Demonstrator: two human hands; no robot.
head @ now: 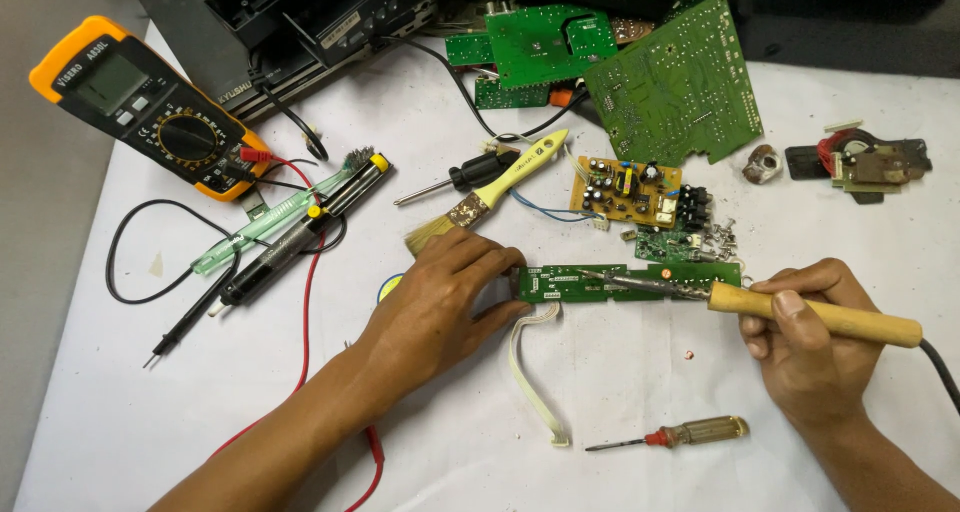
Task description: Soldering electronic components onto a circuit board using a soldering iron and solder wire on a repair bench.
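My left hand [447,292] rests on the white table, its fingers pressing the left end of a long narrow green circuit board [640,275]. A white ribbon cable [527,372] hangs from that end. My right hand [805,327] is closed around the wooden handle of a soldering iron [830,317]. The iron's metal tip [625,281] lies across the middle of the board, pointing left.
Behind the board lie a yellow brush [495,190], a black-handled screwdriver [465,179], a small tan board [628,192] and large green boards [675,82]. An orange multimeter [150,107] with leads and a desoldering pump [300,227] are at left. A screwdriver [685,434] lies near me.
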